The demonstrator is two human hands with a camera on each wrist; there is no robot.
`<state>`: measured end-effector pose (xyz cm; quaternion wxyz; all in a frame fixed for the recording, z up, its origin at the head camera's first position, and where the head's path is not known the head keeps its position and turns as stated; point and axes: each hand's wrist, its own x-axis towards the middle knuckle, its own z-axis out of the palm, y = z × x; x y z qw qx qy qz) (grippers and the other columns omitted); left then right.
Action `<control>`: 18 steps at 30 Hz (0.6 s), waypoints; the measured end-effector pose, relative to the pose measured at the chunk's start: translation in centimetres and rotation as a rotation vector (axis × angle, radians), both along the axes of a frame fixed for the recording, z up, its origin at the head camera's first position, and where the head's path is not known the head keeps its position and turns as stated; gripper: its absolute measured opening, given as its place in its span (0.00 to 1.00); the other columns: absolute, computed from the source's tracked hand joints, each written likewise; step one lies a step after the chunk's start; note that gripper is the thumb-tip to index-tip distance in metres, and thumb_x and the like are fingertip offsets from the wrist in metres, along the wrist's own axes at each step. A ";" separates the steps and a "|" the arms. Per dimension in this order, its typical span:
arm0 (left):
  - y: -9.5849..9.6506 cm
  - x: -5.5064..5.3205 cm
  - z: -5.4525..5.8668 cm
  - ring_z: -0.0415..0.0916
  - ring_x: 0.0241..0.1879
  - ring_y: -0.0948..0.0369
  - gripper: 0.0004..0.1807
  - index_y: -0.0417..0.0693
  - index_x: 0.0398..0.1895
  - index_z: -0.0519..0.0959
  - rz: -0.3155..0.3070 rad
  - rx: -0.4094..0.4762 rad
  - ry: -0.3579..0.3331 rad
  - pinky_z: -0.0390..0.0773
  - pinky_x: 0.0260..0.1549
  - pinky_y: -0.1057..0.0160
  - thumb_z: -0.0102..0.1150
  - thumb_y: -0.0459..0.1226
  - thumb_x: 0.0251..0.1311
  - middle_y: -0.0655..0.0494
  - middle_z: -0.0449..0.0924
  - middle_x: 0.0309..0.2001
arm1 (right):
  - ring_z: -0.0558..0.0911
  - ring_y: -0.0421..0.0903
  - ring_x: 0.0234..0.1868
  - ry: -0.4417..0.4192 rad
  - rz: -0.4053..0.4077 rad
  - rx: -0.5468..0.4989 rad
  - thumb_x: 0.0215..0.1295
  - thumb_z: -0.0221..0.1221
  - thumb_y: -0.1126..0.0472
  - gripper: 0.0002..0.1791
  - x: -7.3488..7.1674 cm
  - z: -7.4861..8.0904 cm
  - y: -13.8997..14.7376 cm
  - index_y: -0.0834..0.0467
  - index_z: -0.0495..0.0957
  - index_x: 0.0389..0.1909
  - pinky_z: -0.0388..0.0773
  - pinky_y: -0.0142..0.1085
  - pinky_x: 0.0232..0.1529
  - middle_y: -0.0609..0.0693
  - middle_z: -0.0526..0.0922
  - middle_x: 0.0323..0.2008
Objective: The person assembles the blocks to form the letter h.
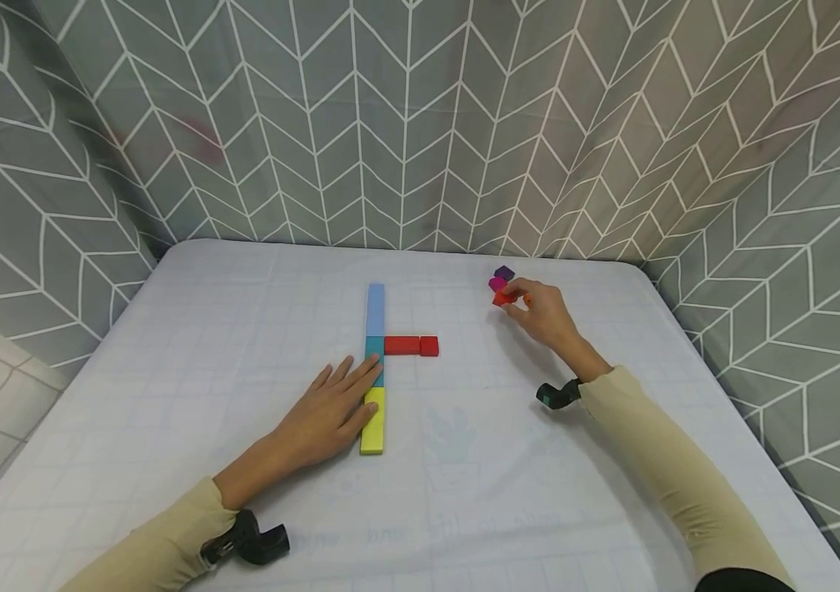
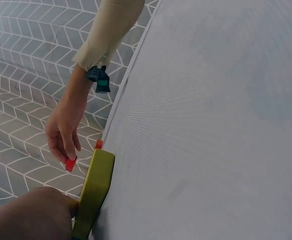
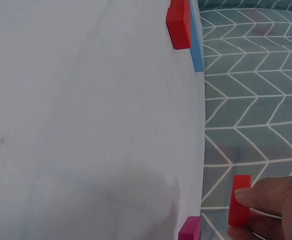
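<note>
My left hand (image 1: pixel 331 415) lies with fingers spread on a straight column of blocks, touching its middle and the yellow block (image 1: pixel 371 436). Above the fingers, a teal block (image 1: pixel 374 345) and a light blue block (image 1: pixel 376 310) continue the column. A longer red block (image 1: pixel 401 345) juts right from it, with a short red block (image 1: pixel 429 346) at its end. At the far right of the table, my right hand (image 1: pixel 544 316) pinches another red block (image 3: pixel 240 200) between thumb and fingers. A bit of orange shows by those fingers. A magenta block (image 1: pixel 497 284) is close to them.
Behind the magenta block lies a dark purple block (image 1: pixel 505 272), near the back edge of the white-covered table (image 1: pixel 457 493). Grey patterned curtains (image 1: pixel 405 123) hang behind and at both sides. Each wrist wears a black camera (image 1: pixel 557 395).
</note>
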<state>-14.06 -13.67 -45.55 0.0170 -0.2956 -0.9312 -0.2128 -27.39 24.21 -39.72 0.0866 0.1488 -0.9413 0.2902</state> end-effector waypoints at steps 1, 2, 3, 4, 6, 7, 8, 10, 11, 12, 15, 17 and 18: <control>0.0 0.0 0.0 0.47 0.79 0.41 0.35 0.45 0.82 0.59 -0.001 0.000 -0.002 0.46 0.74 0.36 0.50 0.50 0.79 0.52 0.52 0.82 | 0.80 0.63 0.52 0.004 0.005 -0.001 0.68 0.67 0.69 0.13 0.0 -0.1 -0.1 0.66 0.83 0.51 0.78 0.54 0.55 0.62 0.85 0.47; 0.0 0.0 0.0 0.47 0.79 0.41 0.35 0.45 0.82 0.59 -0.001 0.001 -0.004 0.46 0.74 0.36 0.50 0.50 0.79 0.52 0.52 0.82 | 0.81 0.63 0.52 0.006 0.010 0.001 0.68 0.68 0.69 0.13 0.1 -0.2 -0.2 0.66 0.83 0.51 0.78 0.54 0.54 0.62 0.86 0.47; 0.0 0.0 0.0 0.47 0.79 0.41 0.35 0.45 0.82 0.59 -0.002 0.005 -0.005 0.46 0.74 0.36 0.50 0.49 0.79 0.52 0.53 0.82 | 0.81 0.63 0.52 0.005 0.015 0.003 0.68 0.67 0.69 0.13 0.1 -0.3 -0.2 0.66 0.83 0.51 0.78 0.54 0.54 0.62 0.86 0.48; 0.1 0.0 0.0 0.47 0.79 0.41 0.35 0.44 0.82 0.59 -0.003 0.009 -0.007 0.46 0.74 0.36 0.50 0.49 0.79 0.52 0.53 0.82 | 0.81 0.62 0.53 0.003 0.019 0.007 0.68 0.67 0.69 0.13 0.2 -0.4 -0.3 0.67 0.83 0.51 0.79 0.53 0.54 0.62 0.86 0.48; 0.1 0.1 0.0 0.47 0.79 0.41 0.35 0.44 0.82 0.59 -0.003 0.013 -0.010 0.46 0.74 0.36 0.50 0.49 0.79 0.52 0.53 0.82 | 0.81 0.62 0.53 -0.002 0.027 0.005 0.68 0.67 0.69 0.13 0.3 -0.6 -0.4 0.67 0.83 0.52 0.79 0.53 0.54 0.62 0.86 0.49; 0.1 0.1 -0.1 0.48 0.79 0.41 0.35 0.44 0.82 0.59 -0.003 0.014 -0.011 0.46 0.74 0.36 0.50 0.49 0.79 0.52 0.53 0.82 | 0.81 0.62 0.54 -0.006 0.030 0.006 0.68 0.67 0.69 0.14 0.4 -0.6 -0.5 0.67 0.83 0.52 0.80 0.53 0.54 0.63 0.86 0.50; 0.1 0.1 -0.1 0.48 0.79 0.41 0.35 0.44 0.82 0.59 -0.002 0.013 -0.011 0.46 0.74 0.36 0.50 0.49 0.79 0.52 0.53 0.82 | 0.81 0.62 0.54 -0.009 0.033 0.007 0.68 0.67 0.69 0.14 0.4 -0.7 -0.6 0.67 0.83 0.53 0.80 0.54 0.54 0.63 0.86 0.50; 0.2 0.0 -0.1 0.48 0.79 0.41 0.35 0.45 0.82 0.59 -0.001 0.007 -0.009 0.46 0.74 0.36 0.50 0.49 0.79 0.52 0.52 0.82 | 0.81 0.62 0.54 -0.010 0.039 0.005 0.68 0.67 0.70 0.14 0.6 -0.7 -0.7 0.67 0.83 0.53 0.80 0.54 0.55 0.62 0.86 0.51; 0.2 0.0 -0.1 0.47 0.79 0.41 0.35 0.45 0.82 0.59 0.001 0.004 -0.009 0.46 0.74 0.36 0.50 0.49 0.79 0.52 0.52 0.82 | 0.81 0.61 0.54 -0.009 0.042 0.005 0.68 0.67 0.70 0.14 0.6 -0.8 -0.8 0.67 0.83 0.53 0.80 0.53 0.55 0.62 0.86 0.51; 0.2 0.0 -0.1 0.47 0.79 0.41 0.35 0.45 0.82 0.59 0.001 0.001 -0.008 0.46 0.74 0.36 0.50 0.49 0.79 0.53 0.52 0.82 | 0.81 0.61 0.54 -0.008 0.046 0.005 0.68 0.67 0.70 0.14 0.6 -0.7 -0.9 0.67 0.83 0.53 0.80 0.53 0.55 0.62 0.86 0.51; 0.2 0.0 0.0 0.47 0.79 0.41 0.35 0.45 0.82 0.59 0.003 -0.002 -0.008 0.46 0.74 0.36 0.50 0.49 0.79 0.53 0.52 0.82 | 0.82 0.61 0.54 -0.003 0.058 0.004 0.67 0.67 0.70 0.14 0.7 -0.7 -1.1 0.67 0.83 0.52 0.80 0.53 0.55 0.62 0.86 0.50; 0.2 0.0 0.0 0.48 0.79 0.42 0.35 0.46 0.82 0.58 0.004 -0.003 -0.009 0.46 0.74 0.37 0.50 0.49 0.79 0.53 0.52 0.82 | 0.82 0.61 0.54 0.003 0.071 -0.001 0.67 0.67 0.70 0.14 0.9 -0.7 -1.2 0.67 0.83 0.52 0.80 0.53 0.54 0.62 0.87 0.49; 0.2 0.0 0.0 0.48 0.79 0.42 0.35 0.46 0.82 0.58 0.005 -0.004 -0.009 0.46 0.74 0.37 0.51 0.49 0.79 0.53 0.52 0.82 | 0.82 0.62 0.53 0.007 0.079 -0.004 0.67 0.67 0.71 0.14 0.9 -0.6 -1.3 0.67 0.83 0.52 0.80 0.53 0.54 0.62 0.87 0.49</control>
